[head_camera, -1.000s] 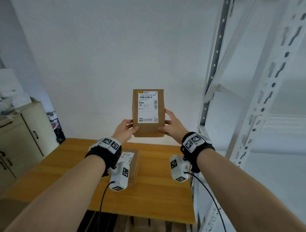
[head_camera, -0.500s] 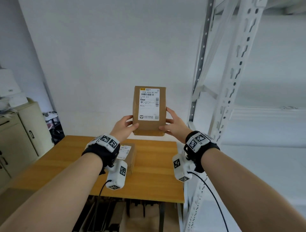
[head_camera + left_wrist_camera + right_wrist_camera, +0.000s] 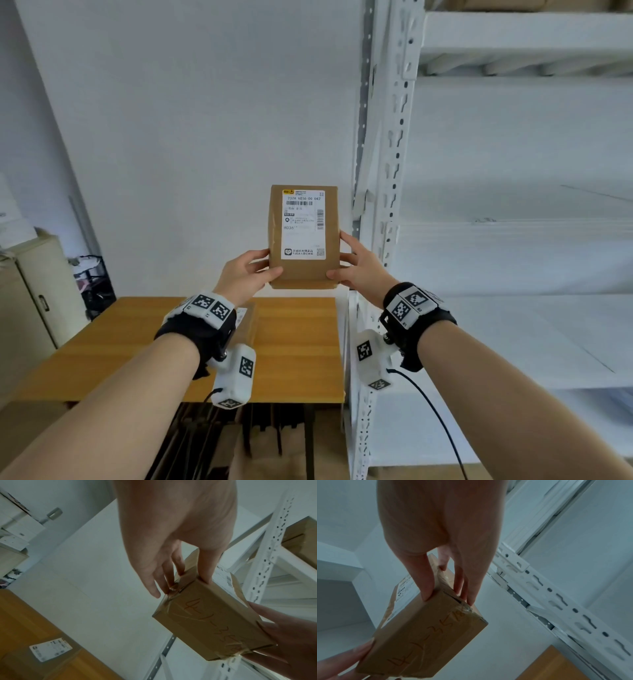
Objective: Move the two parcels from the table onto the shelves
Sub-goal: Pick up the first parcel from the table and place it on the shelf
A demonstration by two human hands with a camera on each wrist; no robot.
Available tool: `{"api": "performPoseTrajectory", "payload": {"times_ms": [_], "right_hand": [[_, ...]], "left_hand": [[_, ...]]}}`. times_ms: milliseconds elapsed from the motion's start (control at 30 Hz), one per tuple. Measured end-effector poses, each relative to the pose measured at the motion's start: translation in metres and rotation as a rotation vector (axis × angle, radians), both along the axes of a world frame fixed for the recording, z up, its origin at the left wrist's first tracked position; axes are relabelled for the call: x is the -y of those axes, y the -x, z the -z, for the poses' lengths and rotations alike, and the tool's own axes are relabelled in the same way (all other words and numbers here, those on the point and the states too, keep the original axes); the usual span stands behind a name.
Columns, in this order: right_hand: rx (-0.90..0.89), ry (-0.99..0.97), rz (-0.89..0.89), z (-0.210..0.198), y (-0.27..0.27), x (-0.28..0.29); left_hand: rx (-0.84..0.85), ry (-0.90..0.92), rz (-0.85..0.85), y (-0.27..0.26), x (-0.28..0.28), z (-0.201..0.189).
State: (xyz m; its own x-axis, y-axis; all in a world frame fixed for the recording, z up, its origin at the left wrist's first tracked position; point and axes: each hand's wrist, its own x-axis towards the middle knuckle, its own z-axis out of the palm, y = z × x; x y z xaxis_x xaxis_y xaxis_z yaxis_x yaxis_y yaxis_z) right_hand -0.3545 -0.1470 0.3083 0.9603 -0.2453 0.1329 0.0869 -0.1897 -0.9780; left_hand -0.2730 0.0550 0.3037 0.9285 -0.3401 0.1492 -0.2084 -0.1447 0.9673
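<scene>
Upright between both hands, the parcel (image 3: 303, 236) is held above the table's (image 3: 137, 346) far edge, label facing the person. Left hand (image 3: 245, 275) pinches its lower left corner at 9 o'clock, thumb in front, fingers behind; right hand (image 3: 359, 270) pinches the lower right corner at 3 o'clock. Just beside it at 3 o'clock stands the shelves' (image 3: 387, 192) white upright. A second parcel (image 3: 51, 650) lies on the table at 6 o'clock.

Parcel (image 3: 304, 236) carried rightward by both hands, nearer the shelves (image 3: 387, 171), table (image 3: 291, 342) farther left
</scene>
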Motion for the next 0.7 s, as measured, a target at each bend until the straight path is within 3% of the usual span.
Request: {"api": "performPoseTrajectory", "payload": {"times_ms": [467,700], "right_hand": [[0.035,-0.083,0.051,0.002,0.190,0.134],[0.053,-0.088,0.113,-0.014,0.244,0.208]], "left_hand": [[0.047,0.074,0.077,0.177,0.133,-0.001],[0.023,0.102,0.144,0.224,0.212,-0.016]]}}
